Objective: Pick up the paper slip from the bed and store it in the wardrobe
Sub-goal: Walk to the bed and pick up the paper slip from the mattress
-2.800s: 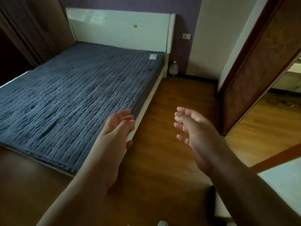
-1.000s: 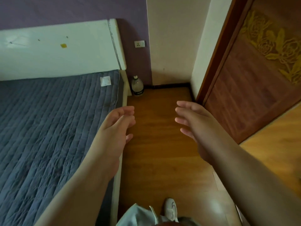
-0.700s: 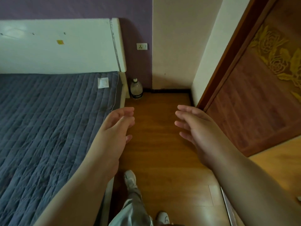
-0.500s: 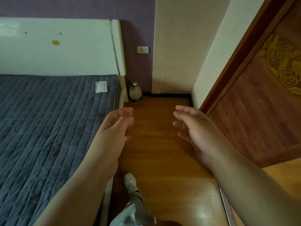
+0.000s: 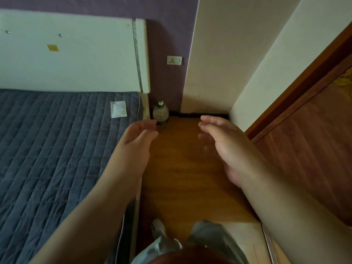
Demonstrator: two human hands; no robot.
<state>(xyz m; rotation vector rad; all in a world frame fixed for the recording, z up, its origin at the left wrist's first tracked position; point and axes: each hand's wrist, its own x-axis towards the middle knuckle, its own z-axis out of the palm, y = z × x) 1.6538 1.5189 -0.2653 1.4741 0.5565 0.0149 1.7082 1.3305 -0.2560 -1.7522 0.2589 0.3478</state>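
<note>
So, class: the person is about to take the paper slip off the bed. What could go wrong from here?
1. The paper slip lies flat on the quilt near the bed's edge; a fumbled pinch might slide it off.
2. The bottle stands on the floor beside that corner; the left hand, reaching over, could knock it.

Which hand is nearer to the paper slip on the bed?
The left. The left hand is just right of and below the paper slip, at the bed's edge. The right hand is farther right, over the floor.
</note>
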